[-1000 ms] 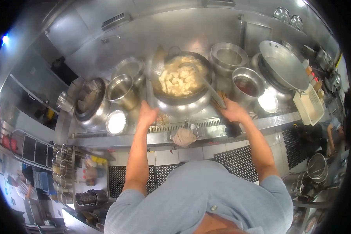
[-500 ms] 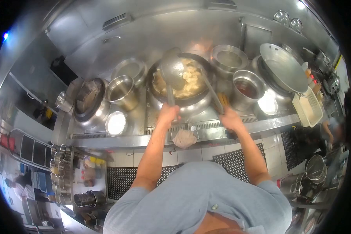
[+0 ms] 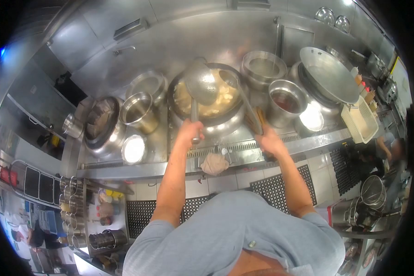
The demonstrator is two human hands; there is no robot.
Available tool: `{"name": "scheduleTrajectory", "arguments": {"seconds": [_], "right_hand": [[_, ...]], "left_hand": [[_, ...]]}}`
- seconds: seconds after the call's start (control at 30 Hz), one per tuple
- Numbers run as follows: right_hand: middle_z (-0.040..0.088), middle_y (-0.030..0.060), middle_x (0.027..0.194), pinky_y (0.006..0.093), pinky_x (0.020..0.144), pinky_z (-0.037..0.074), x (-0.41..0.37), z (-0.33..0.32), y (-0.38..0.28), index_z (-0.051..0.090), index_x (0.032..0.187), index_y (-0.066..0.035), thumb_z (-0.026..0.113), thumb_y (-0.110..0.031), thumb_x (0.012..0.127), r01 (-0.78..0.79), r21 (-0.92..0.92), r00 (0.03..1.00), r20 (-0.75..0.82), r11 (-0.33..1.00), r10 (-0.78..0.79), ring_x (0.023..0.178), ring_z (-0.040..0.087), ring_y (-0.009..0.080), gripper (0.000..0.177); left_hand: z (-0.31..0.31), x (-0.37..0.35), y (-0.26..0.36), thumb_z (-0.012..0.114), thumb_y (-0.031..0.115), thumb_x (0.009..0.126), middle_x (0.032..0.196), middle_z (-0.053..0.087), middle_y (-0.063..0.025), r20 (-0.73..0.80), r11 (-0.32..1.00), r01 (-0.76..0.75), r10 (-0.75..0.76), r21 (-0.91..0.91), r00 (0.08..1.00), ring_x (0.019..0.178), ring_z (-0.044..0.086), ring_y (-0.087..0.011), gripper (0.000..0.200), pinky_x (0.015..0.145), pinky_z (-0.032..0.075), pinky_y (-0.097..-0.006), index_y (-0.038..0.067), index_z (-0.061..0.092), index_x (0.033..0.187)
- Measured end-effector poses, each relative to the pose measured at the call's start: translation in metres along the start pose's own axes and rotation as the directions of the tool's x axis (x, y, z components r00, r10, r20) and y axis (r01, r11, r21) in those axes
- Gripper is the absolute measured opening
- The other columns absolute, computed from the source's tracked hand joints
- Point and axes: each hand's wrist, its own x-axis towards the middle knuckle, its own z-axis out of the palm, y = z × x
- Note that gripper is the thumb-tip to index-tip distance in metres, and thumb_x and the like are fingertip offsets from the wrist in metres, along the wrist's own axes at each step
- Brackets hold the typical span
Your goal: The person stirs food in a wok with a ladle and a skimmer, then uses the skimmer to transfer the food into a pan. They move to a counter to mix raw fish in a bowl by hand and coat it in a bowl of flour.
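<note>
My left hand [image 3: 189, 133] is wrapped round the handle of a large round metal skimmer [image 3: 201, 85], whose wide head is over the wok [image 3: 172, 105]. Pale yellowish pieces of food [image 3: 226, 97] in liquid fill the wok, partly hidden by the skimmer. On the other side, my right hand [image 3: 271, 142] grips a long-handled metal ladle [image 3: 248, 106]; its head is at the wok's upper right, above the food. Beside the right hand, a brown bundle of strips [image 3: 254, 122], perhaps a bamboo brush, reaches toward the wok.
Metal pots stand left [image 3: 138, 110] and right [image 3: 287, 102] of the wok. A second wok [image 3: 331, 76] tilts at the right, near a cream plastic basket [image 3: 361, 123]. A crumpled cloth [image 3: 214, 164] hangs at the counter's front edge. Another person [image 3: 25, 234] is at lower left.
The ladle's head has risen into view at the wok's upper right. The skimmer has shifted slightly within the view, which has itself moved a little.
</note>
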Motion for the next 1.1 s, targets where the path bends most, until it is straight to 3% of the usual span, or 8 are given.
{"name": "scheduleTrajectory", "arguments": {"seconds": [0.1,0.3,0.4,0.53,0.67,0.77,0.9,1.1], "right_hand": [[0.057,0.0131,0.062,0.0347,0.049,0.044,0.006,0.013,0.008,0.047,0.114,0.011,0.053,-0.015,0.076,-0.025,0.086,1.0,0.016,0.996,0.023,0.048,0.056,0.0203,0.046],[0.058,0.0144,0.066,0.0353,0.05,0.045,-0.002,0.047,0.001,0.046,0.113,0.011,0.053,-0.014,0.078,-0.021,0.15,1.0,0.012,0.988,0.019,0.049,0.057,0.021,0.044],[0.058,0.0165,0.067,0.0352,0.052,0.046,-0.013,0.042,0.011,0.046,0.112,0.012,0.053,-0.015,0.078,-0.054,0.103,0.999,0.008,0.993,0.053,0.051,0.058,0.0214,0.044],[0.057,0.0153,0.066,0.0352,0.049,0.045,-0.016,0.05,0.019,0.045,0.112,0.012,0.053,-0.014,0.078,-0.078,0.059,0.997,-0.002,0.995,0.078,0.05,0.056,0.0204,0.043],[0.048,0.0042,0.057,0.0287,0.037,0.032,0.007,0.071,0.009,0.045,0.106,0.003,0.054,-0.01,0.078,-0.192,0.492,0.981,0.113,0.849,0.157,0.043,0.043,0.0127,0.032],[0.047,0.0046,0.059,0.0279,0.037,0.033,0.007,0.07,-0.01,0.044,0.104,0.002,0.054,-0.009,0.077,-0.17,0.603,0.984,0.144,0.78,0.104,0.043,0.043,0.0124,0.031],[0.048,0.0056,0.064,0.0277,0.038,0.034,0.008,0.078,-0.007,0.044,0.103,0.001,0.055,-0.008,0.076,-0.137,0.624,0.989,0.129,0.769,0.071,0.045,0.044,0.0129,0.031],[0.05,0.0056,0.067,0.0286,0.04,0.036,0.007,0.078,-0.014,0.045,0.105,0.001,0.054,-0.007,0.077,-0.118,0.518,0.992,0.101,0.847,0.076,0.047,0.046,0.0134,0.031]], "left_hand": [[0.017,-0.002,0.007,0.059,0.006,0.073,0.075,0.056,-0.0138,-0.069,0.975,-0.049,0.066,0.218,0.995,0.048,0.056,-0.0219,0.032,0.042,0.044,-0.0352,-0.01,0.048,0.099],[0.033,0.004,0.016,0.058,0.003,0.071,0.063,0.05,-0.0104,0.032,0.969,-0.079,0.074,0.232,0.997,0.044,0.053,-0.0199,0.02,0.039,0.046,-0.0341,-0.009,0.047,0.082],[0.028,-0.001,0.016,0.058,0.002,0.071,0.063,0.051,-0.0105,0.0,0.992,-0.039,0.039,0.123,0.999,0.044,0.053,-0.0199,0.012,0.04,0.047,-0.0342,-0.006,0.049,0.073],[0.019,0.01,0.013,0.057,0.002,0.073,0.063,0.052,-0.0107,0.016,0.994,-0.025,0.024,0.103,1.0,0.045,0.053,-0.0197,0.01,0.04,0.049,-0.035,-0.005,0.049,0.073],[0.02,0.017,0.005,0.057,0.003,0.075,0.064,0.052,-0.0108,0.035,1.0,0.025,-0.024,-0.016,0.999,0.045,0.053,-0.0194,0.011,0.041,0.049,-0.0352,-0.005,0.05,0.077],[0.016,0.026,0.002,0.057,0.003,0.076,0.064,0.052,-0.0111,0.074,0.989,0.057,-0.047,-0.133,0.996,0.046,0.052,-0.0192,0.01,0.043,0.05,-0.0351,-0.005,0.051,0.078],[0.012,0.028,-0.007,0.057,0.003,0.077,0.063,0.052,-0.011,0.115,0.974,0.068,-0.044,-0.217,0.992,0.045,0.051,-0.019,0.009,0.044,0.05,-0.0354,-0.005,0.052,0.079],[0.011,0.03,-0.014,0.057,0.003,0.077,0.064,0.052,-0.0108,0.118,0.981,0.034,-0.011,-0.192,0.993,0.046,0.051,-0.0185,0.008,0.046,0.049,-0.036,-0.004,0.052,0.079]]}}
